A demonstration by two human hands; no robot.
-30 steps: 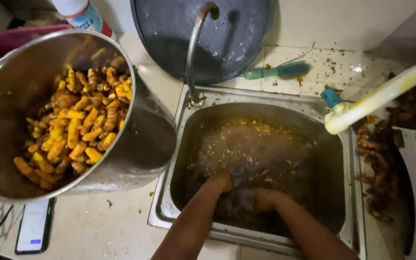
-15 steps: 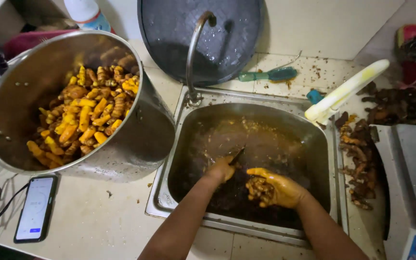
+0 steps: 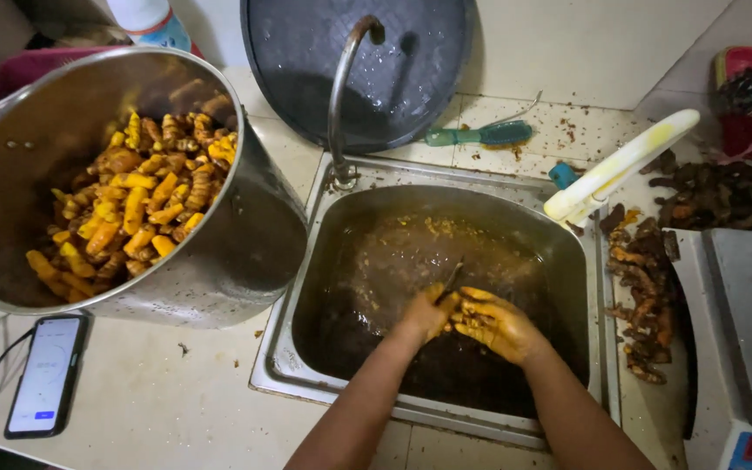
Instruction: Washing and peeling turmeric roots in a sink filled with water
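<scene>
1. Over the sink basin, the left hand (image 3: 428,315) and the right hand (image 3: 493,324) meet just above dark, murky water; both are stained yellow-orange.
2. Left hand: fingers curled shut on a thin dark blade (image 3: 452,280), its tip slanting up and away from the wrist.
3. Right hand: fingers cupped and pressed together around a small yellow root piece (image 3: 472,306), which touches the left hand at the blade's base; the piece itself is largely hidden by the fingers.
4. Steel sink (image 3: 306,370): set into the desk (image 3: 158,392), holding brown water with yellow flecks; a curved faucet (image 3: 341,96) rises at its rear rim.
5. Large steel pot (image 3: 245,252): tilted on the desk just left of the sink, with peeled yellow-orange roots (image 3: 132,209) inside.
6. Dark round lid (image 3: 411,61): propped against the wall behind the faucet.
7. Green brush (image 3: 480,135): lying on the tiles behind the sink.
8. Pile of brown peelings (image 3: 646,305): on the ledge right of the sink.
9. Phone (image 3: 45,374): flat on the desk below the pot.
</scene>
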